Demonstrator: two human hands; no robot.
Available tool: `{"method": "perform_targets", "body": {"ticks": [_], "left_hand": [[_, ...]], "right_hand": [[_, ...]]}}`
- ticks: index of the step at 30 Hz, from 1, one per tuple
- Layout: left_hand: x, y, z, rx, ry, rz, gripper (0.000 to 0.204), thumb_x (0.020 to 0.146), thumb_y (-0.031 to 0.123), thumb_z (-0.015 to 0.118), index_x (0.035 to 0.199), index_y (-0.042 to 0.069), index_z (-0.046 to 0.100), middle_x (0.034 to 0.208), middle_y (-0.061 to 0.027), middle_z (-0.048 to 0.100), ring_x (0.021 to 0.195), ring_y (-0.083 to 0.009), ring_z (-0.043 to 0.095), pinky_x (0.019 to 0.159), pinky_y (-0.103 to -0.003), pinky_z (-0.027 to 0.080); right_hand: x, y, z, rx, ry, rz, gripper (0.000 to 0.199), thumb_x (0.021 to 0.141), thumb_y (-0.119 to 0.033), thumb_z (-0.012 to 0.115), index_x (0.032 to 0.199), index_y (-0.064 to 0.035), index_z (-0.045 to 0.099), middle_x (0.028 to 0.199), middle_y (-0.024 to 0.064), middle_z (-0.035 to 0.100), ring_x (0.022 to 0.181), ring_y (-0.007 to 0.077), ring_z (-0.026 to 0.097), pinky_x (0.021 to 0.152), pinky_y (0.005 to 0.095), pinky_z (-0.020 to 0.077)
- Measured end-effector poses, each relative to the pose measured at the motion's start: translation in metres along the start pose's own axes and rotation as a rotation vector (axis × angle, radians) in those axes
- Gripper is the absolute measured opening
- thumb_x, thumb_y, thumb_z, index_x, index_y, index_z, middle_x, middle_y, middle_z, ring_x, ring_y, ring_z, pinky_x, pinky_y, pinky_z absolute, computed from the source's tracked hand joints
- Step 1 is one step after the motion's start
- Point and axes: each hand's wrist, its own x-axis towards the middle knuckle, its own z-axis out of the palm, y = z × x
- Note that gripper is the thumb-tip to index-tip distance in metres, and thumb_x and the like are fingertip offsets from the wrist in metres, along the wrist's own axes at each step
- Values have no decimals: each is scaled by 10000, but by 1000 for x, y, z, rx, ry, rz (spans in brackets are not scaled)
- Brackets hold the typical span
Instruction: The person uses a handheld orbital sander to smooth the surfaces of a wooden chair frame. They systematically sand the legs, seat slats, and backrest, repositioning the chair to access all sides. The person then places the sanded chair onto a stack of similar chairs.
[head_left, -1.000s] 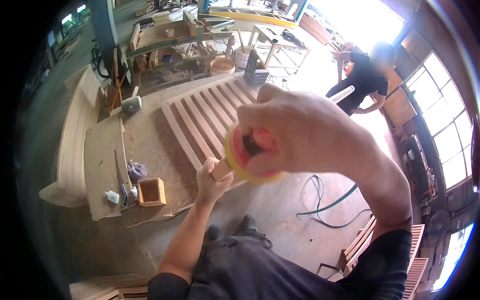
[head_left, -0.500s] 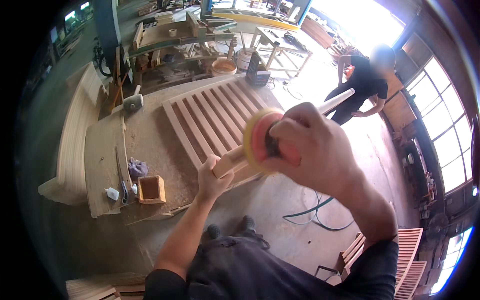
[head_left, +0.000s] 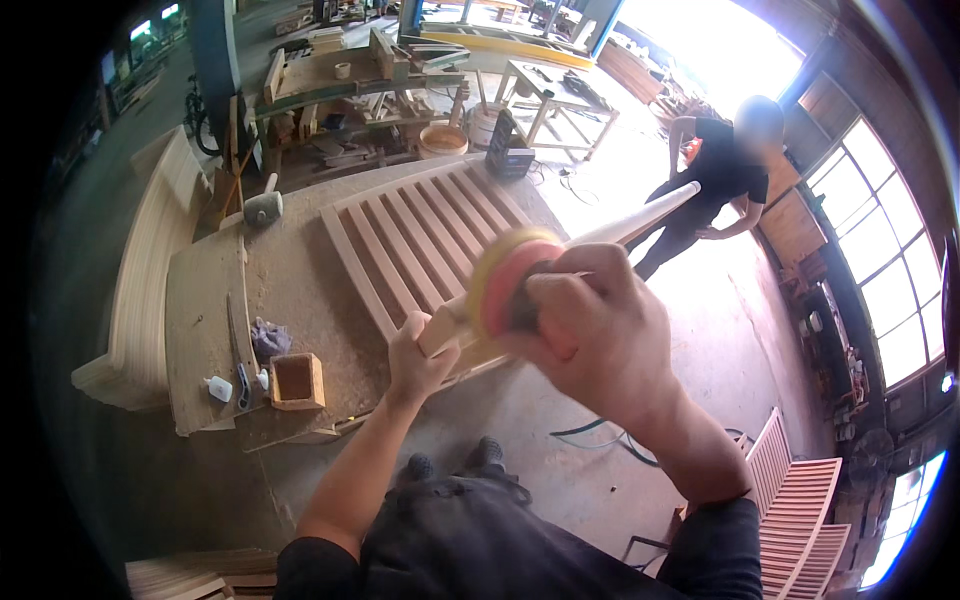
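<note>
My left hand (head_left: 420,360) is closed around the near end of a long wooden bar (head_left: 645,212), which slants away to the far right. My right hand (head_left: 600,335) grips a round sanding pad (head_left: 505,285), red with a yellow rim and slightly blurred. The pad is against the bar or just over it, close to my left hand; its working face is hidden. Behind both hands, a slatted wooden panel (head_left: 415,230) lies on the workbench (head_left: 300,260).
On the bench are a mallet (head_left: 264,209), a wooden box (head_left: 297,381), a crumpled cloth (head_left: 270,338) and a small white bottle (head_left: 219,388). A person (head_left: 715,170) stands at the far right. A hose (head_left: 585,430) lies on the floor; slatted pieces (head_left: 800,490) stand at lower right.
My right hand and the sanding pad have moved a little left and down along the bar, nearer my left hand. My left hand keeps its hold on the bar's end.
</note>
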Motion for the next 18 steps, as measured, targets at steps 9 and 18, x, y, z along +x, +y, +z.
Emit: {"method": "perform_targets", "body": {"ticks": [9,18], "left_hand": [[-1,-2,-3,85,-39,21,235,818,95,783,915,55,573,787,-155,670,740,-318,716,674,-400,553],[0,14,-11,29,-82,-113,332,781,136,875,910,66,577,784,-166,685,752,-366,726,654,-418,561]], "right_hand": [[-40,-5,52,24,367,69,522,661,-276,1000,1069,-212,682,1173,68,586,913,238,699,704,374,606],[-81,-25,138,118,614,27,675,659,-149,1036,1153,-216,580,1295,122,468,1017,292,613,785,378,562]]}}
